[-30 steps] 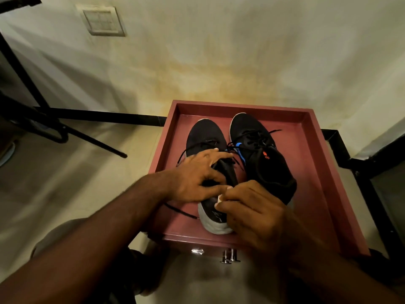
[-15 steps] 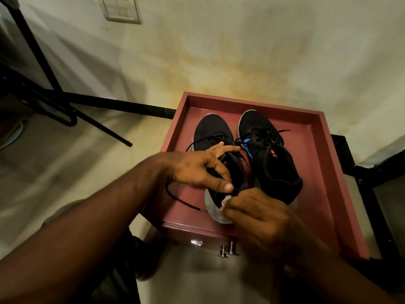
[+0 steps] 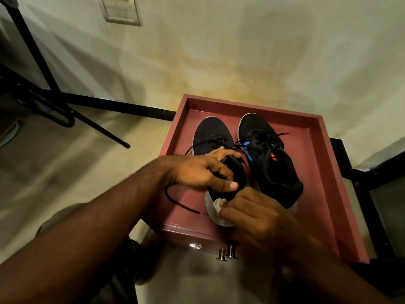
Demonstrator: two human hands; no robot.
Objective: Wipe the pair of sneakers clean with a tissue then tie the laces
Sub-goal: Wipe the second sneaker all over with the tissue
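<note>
Head view: sneakers (image 3: pixel 245 154) sit side by side, centre frame, in the red tray (image 3: pixel 341 194).
Left hand (image 3: pixel 197 172): grip closed around left shoe's collar.
Right hand (image 3: pixel 256 218): pinching tissue (image 3: pixel 218 204) against heel.
Progress: wiping underway; laces (image 3: pixel 182 204) loose, untied.

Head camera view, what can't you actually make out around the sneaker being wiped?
- Tissue: mostly hidden inside the right hand; only a corner shows.
- Left sneaker heel and collar: covered by both hands; the left hand grips it.
- Right sneaker logo: too small to read.
</note>
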